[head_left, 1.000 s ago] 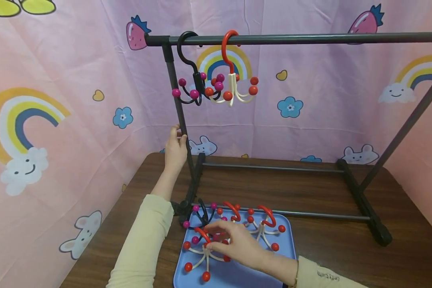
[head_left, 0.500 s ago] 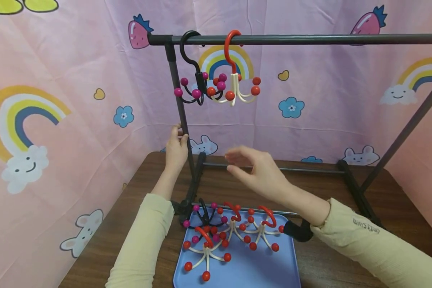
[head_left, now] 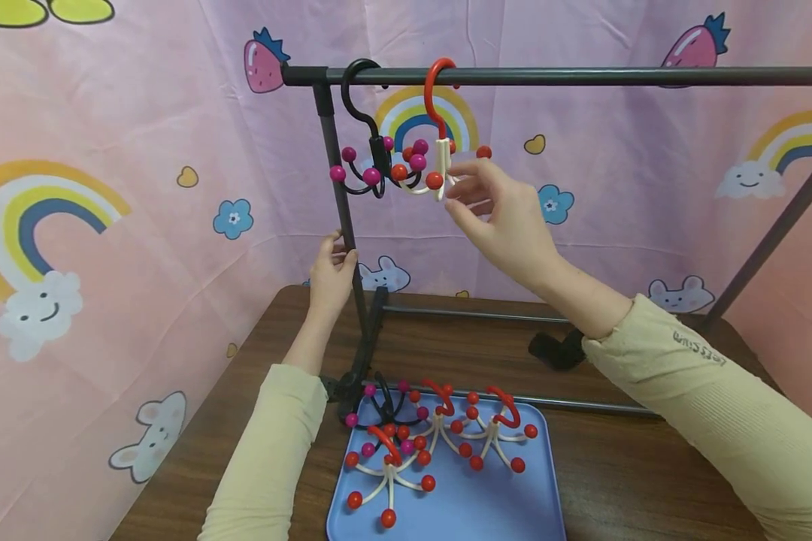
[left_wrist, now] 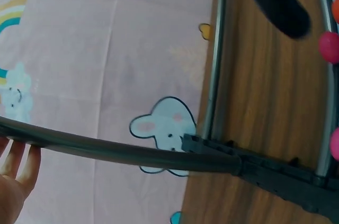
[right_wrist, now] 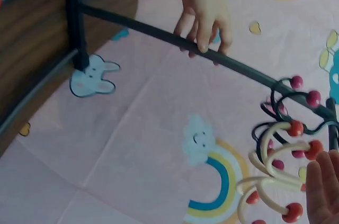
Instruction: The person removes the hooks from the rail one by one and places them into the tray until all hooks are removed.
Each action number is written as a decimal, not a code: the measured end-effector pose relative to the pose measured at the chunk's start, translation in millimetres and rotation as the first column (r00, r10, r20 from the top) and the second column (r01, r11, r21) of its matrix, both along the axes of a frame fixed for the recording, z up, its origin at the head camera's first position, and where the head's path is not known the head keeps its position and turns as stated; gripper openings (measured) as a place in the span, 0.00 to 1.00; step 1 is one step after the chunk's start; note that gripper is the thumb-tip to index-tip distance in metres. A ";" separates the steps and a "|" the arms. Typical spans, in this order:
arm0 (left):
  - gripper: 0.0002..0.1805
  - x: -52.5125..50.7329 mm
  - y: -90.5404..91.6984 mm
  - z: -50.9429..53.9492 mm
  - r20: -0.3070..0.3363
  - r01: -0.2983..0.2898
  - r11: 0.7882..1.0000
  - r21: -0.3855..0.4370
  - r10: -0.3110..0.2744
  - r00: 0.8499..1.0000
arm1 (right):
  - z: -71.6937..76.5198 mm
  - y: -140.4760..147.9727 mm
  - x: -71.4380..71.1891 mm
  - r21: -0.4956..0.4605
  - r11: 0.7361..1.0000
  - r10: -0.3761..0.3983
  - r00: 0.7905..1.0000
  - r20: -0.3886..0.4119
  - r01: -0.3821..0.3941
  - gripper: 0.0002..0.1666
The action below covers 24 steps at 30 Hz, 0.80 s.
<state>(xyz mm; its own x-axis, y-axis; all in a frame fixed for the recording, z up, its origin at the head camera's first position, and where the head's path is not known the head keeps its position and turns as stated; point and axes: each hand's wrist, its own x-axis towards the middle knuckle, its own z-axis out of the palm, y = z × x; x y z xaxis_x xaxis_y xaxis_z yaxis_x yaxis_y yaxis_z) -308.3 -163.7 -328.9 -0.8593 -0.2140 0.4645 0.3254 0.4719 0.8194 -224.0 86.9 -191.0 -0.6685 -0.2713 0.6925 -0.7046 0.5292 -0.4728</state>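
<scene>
My left hand (head_left: 330, 279) grips the left upright (head_left: 345, 225) of a dark garment rack; in the right wrist view its fingers wrap over that pole. My right hand (head_left: 507, 214) is raised beside a multi-arm hanger (head_left: 442, 154) with a red hook and white arms tipped in red balls. Its fingers are loosely bent and overlap the hanger's right arms; contact cannot be made out. That hanger hangs on the top bar (head_left: 582, 76). Left of it hangs a black multi-arm hanger (head_left: 377, 154) with magenta balls.
Below, a blue tray (head_left: 487, 511) holds several more hangers, such as a red-and-white hanger (head_left: 389, 469) and a black hanger (head_left: 386, 409). The tray lies on a brown wooden table (head_left: 196, 481). Lower rails (head_left: 548, 400) link the rack's feet. A patterned cloth (head_left: 568, 255) surrounds the table.
My right hand has let go of a red-hooked hanger on the tray and risen to the hanging red-and-white one. My left hand stays on the upright.
</scene>
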 end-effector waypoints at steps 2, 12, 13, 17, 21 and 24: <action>0.22 0.4 0.0 4.0 -0.011 0.014 1.000 0.023 -0.014 1.000 | 5.4 -0.9 -3.7 -0.023 0.999 -0.029 0.999 -0.016 0.029 0.19; 0.21 -2.4 6.6 19.9 0.000 0.006 0.998 0.068 -0.006 1.000 | 28.5 -3.7 -20.9 -0.069 0.983 -0.173 0.984 -0.031 0.171 0.20; 0.20 -3.1 6.9 20.1 0.002 0.007 0.997 0.073 -0.007 1.000 | 31.2 -4.2 -22.4 -0.067 0.981 -0.183 0.983 -0.026 0.181 0.20; 0.19 -5.2 6.7 19.6 0.013 0.014 0.995 0.099 -0.015 1.000 | 41.6 -8.6 -29.1 -0.058 0.975 -0.213 0.977 0.029 0.214 0.21; 0.18 -4.7 6.7 19.3 0.018 0.012 0.994 0.107 -0.014 1.000 | 50.0 -16.2 -37.0 -0.042 0.971 -0.229 0.967 0.113 0.235 0.22; 0.18 -3.6 6.8 19.4 0.023 0.017 0.995 0.103 -0.019 1.000 | 54.8 -21.5 -42.8 -0.011 0.968 -0.247 0.955 0.165 0.253 0.24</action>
